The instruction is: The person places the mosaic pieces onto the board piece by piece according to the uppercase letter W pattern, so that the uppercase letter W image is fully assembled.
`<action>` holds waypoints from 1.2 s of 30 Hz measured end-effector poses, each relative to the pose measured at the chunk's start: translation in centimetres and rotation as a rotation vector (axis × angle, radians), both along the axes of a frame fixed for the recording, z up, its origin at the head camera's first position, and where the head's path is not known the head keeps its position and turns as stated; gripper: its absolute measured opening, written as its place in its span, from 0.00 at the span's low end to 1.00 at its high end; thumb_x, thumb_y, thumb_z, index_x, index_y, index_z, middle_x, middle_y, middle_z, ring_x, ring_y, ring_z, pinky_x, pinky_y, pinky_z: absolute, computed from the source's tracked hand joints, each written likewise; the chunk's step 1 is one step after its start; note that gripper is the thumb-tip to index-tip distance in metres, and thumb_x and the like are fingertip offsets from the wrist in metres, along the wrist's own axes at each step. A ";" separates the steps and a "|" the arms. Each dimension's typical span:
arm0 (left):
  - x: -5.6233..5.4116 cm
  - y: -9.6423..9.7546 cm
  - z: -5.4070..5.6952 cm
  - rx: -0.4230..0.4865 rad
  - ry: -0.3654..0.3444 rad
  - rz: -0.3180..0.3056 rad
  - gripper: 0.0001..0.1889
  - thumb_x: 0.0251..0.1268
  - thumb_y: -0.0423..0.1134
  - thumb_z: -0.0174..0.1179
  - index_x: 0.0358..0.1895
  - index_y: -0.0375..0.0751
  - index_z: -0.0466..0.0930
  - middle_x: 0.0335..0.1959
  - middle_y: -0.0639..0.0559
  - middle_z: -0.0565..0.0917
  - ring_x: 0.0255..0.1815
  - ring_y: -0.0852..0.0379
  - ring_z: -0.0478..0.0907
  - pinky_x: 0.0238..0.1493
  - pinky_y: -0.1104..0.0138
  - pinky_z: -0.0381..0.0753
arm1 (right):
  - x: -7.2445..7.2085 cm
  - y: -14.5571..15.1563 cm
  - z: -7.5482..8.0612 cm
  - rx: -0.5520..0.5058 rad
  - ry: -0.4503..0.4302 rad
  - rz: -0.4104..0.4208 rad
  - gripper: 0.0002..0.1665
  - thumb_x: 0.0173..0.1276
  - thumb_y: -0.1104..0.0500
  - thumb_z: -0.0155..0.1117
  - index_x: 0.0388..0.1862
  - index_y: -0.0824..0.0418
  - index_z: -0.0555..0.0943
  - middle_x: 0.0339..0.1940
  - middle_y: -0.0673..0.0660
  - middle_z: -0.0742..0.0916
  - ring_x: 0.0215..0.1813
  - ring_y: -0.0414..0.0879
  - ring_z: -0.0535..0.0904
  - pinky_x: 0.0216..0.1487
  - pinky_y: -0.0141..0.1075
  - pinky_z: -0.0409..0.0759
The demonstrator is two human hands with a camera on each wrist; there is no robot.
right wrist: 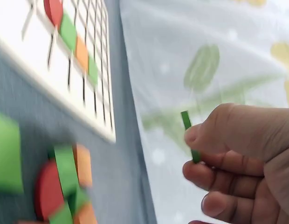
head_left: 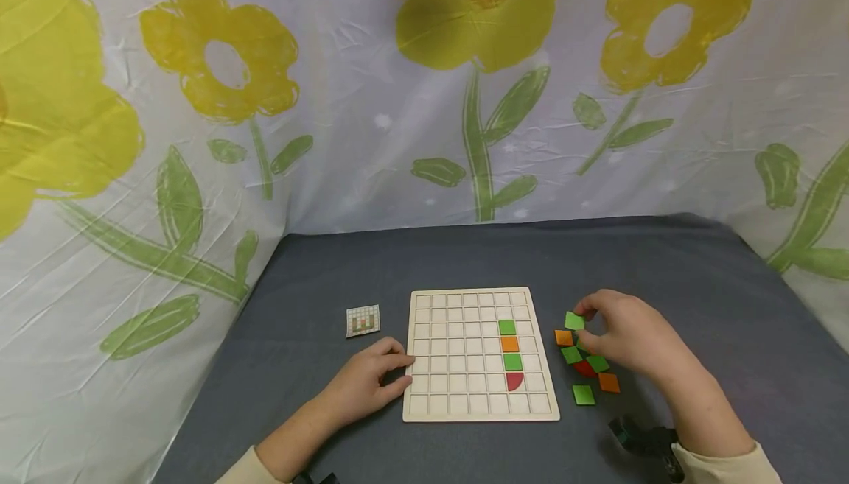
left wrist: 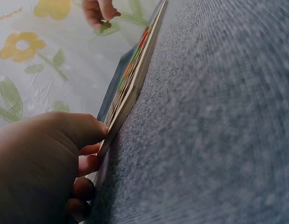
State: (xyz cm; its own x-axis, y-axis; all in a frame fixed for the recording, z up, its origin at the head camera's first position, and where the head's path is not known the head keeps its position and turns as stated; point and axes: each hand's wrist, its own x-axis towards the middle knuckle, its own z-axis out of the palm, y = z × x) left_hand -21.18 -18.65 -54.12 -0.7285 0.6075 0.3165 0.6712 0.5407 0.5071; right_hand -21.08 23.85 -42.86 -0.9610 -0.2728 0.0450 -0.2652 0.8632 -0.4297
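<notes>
A wooden grid board [head_left: 458,403] lies on the dark cloth, with a column of two green squares, an orange square [head_left: 509,344] and a red quarter-round piece [head_left: 514,381] in its cells. At the board's left edge, my left hand [head_left: 365,381] holds the rim between curled fingers and thumb, as the left wrist view [left wrist: 42,158] also shows. Off the board's right side, my right hand [head_left: 633,337] pinches a green square tile [head_left: 574,321] between thumb and fingertips. In the right wrist view that tile [right wrist: 185,119] stands edge-on, above the loose pieces.
Several loose green, orange and red pieces lie right of the board, among them an orange square [head_left: 609,383] and a separate green square [head_left: 584,395]. A small pattern card [head_left: 362,320] lies left of the board. A flowered curtain [head_left: 371,101] rises behind the table.
</notes>
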 end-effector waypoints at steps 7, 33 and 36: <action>0.0 0.0 0.0 -0.006 -0.006 0.013 0.15 0.68 0.38 0.70 0.56 0.41 0.87 0.47 0.60 0.77 0.29 0.68 0.69 0.32 0.73 0.74 | 1.5 -3.4 0.2 -0.143 0.093 0.127 0.14 0.60 0.61 0.78 0.44 0.55 0.85 0.36 0.45 0.82 0.29 0.39 0.70 0.28 0.34 0.71; 0.1 0.3 -0.1 0.008 0.032 0.019 0.15 0.66 0.36 0.71 0.55 0.39 0.87 0.47 0.59 0.77 0.29 0.68 0.70 0.32 0.74 0.74 | 2.1 -9.3 -5.7 0.005 0.099 0.292 0.12 0.53 0.58 0.78 0.37 0.51 0.87 0.33 0.42 0.77 0.28 0.34 0.68 0.26 0.31 0.68; 0.1 0.3 -0.1 0.007 0.031 0.019 0.15 0.66 0.36 0.71 0.55 0.39 0.87 0.47 0.59 0.77 0.29 0.68 0.70 0.32 0.74 0.74 | 2.0 -9.3 -6.1 0.021 0.071 0.273 0.11 0.52 0.58 0.77 0.36 0.51 0.87 0.32 0.41 0.76 0.28 0.35 0.69 0.27 0.32 0.69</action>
State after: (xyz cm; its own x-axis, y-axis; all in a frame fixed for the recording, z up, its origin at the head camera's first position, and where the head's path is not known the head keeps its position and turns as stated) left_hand -21.10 -18.30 -54.19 -0.7298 0.5910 0.3436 0.6762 0.5503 0.4898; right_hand -19.08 14.58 -48.95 -0.8465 -0.5227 0.1010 -0.5177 0.7641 -0.3849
